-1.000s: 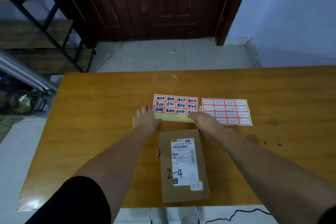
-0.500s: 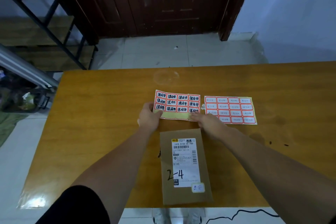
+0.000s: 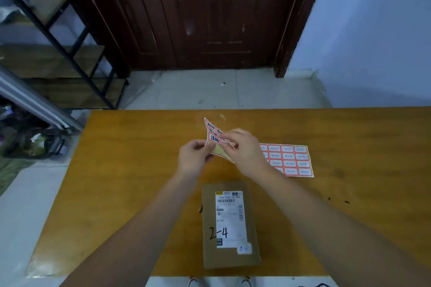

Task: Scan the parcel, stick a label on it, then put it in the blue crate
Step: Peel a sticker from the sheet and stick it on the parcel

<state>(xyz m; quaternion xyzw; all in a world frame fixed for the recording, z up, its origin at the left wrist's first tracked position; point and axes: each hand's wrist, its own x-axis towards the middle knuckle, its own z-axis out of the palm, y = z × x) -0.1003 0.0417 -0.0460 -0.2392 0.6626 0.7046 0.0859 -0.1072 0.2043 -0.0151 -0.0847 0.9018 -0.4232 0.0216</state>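
Observation:
A brown cardboard parcel [image 3: 229,256] lies flat on the wooden table [image 3: 130,182] near its front edge, with a white shipping slip marked "2-4" on top. Above the table, beyond the parcel, a sheet of red-bordered labels [image 3: 213,133] with black writing is lifted and tilted. My left hand [image 3: 194,158] pinches the sheet's lower left edge. My right hand [image 3: 242,149] grips its right side, fingertips pressed on the labels. No scanner or blue crate is in view.
A second sheet of red-bordered labels [image 3: 289,161] lies flat on the table to the right of my hands. Beyond the table are a tiled floor, a dark wooden door [image 3: 205,14] and a black metal shelf frame [image 3: 58,37] at left.
Both hands have picked the written label sheet up off the table and tilted it; earlier it lay flat with my hands at its lower edge. The parcel has not moved.

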